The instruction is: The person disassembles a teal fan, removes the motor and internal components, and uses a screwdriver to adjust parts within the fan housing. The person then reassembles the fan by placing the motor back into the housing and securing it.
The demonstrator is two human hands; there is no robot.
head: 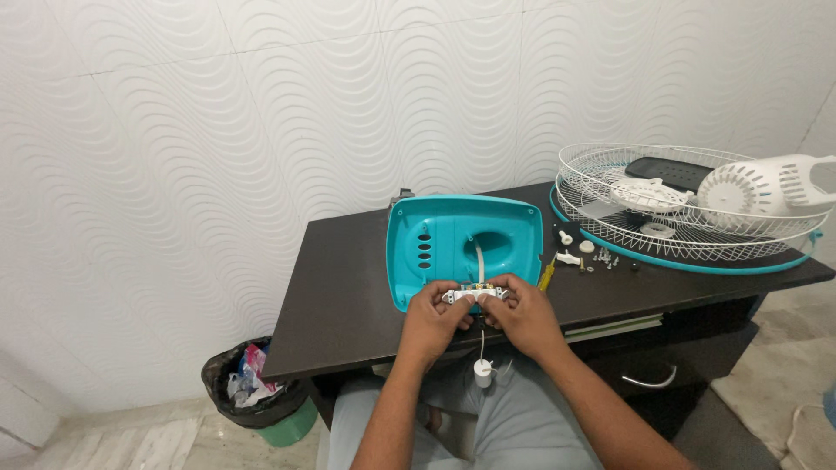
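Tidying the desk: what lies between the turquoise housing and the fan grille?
In the head view, a yellow screwdriver, white knobs and loose screws.

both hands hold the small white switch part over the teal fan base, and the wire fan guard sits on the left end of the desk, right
Not quite. The head view shows the fan guard on the right end of the desk, not the left. The rest holds: left hand and right hand hold the switch part over the teal base.

Dark table (348, 287) with teal base (444, 239)
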